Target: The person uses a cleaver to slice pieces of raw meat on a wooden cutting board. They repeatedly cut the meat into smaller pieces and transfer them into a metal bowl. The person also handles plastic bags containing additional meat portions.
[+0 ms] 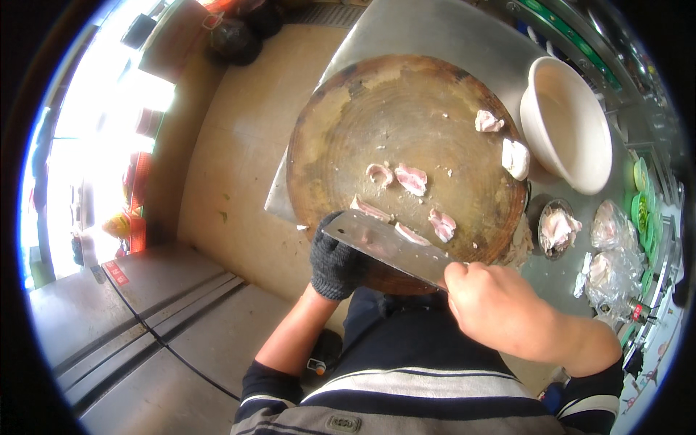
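Note:
A cleaver (391, 242) is gripped in my right hand (497, 304), its broad blade slanting up and left over the near edge of a round wooden chopping block (413, 125). My left hand (338, 261) wears a dark knitted glove and sits at the block's near left edge, partly behind the blade tip; its fingers are hidden, so I cannot tell what it holds. Several pieces of pale pink raw meat (411, 179) lie on the block, some right beside the blade. Two whitish pieces (515, 159) lie at the block's right edge.
A large white bowl (576, 130) stands right of the block on the metal table (457, 32). Nearer are a small metal bowl of meat (553, 217) and clear plastic bags (614, 277) with pale contents. Steel cabinet tops (212, 370) are at lower left; black bags (234, 41) sit at upper left.

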`<state>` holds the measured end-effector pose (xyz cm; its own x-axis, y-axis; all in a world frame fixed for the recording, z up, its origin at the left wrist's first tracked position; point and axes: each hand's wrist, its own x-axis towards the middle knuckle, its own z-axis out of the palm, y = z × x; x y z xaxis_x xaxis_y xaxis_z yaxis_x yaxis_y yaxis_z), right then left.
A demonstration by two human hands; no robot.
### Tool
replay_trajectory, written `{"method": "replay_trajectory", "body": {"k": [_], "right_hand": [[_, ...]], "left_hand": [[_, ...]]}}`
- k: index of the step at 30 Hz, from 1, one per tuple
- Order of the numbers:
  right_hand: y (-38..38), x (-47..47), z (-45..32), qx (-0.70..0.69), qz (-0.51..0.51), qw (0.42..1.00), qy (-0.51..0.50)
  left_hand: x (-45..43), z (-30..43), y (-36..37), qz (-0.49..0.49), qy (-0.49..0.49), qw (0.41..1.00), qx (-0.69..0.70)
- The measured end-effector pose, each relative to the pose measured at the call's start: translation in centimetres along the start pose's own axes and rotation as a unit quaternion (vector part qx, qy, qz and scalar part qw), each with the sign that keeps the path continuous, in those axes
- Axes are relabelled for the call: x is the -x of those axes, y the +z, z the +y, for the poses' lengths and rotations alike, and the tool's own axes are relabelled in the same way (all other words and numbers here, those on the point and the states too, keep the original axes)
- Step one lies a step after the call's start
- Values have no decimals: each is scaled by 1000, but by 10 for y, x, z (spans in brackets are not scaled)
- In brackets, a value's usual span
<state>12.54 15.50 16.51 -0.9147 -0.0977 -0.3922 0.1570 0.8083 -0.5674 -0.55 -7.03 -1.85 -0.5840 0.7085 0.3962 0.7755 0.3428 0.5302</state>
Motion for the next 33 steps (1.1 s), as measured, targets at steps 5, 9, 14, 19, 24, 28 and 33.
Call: {"method": "replay_trajectory", "body": {"k": [5,9,14,19,24,28,33], "right_hand": [[7,-2,2,-39,60,996,-54],[6,-11,-3,-1,20,1000,-10],[11,-27,-2,-34,80,994,-71],[12,-30,0,-18,28,999,-18],[36,-77,9,-40,48,997,-34],[48,-57,30,-30,44,998,-21],[9,-7,45,-46,20,995,84]], "left_hand": [[4,-5,3,-13,-11,1000,-6],[5,-7,3,-18,-3,1000,-5],[2,-7,2,-39,-20,999,2],[-3,-1,-1,-10,-5,1000,-23],[-20,7,-6,32,-23,999,36],[-28,14,-9,63,0,998,21],[-25,17,-3,103,24,994,12]]}}
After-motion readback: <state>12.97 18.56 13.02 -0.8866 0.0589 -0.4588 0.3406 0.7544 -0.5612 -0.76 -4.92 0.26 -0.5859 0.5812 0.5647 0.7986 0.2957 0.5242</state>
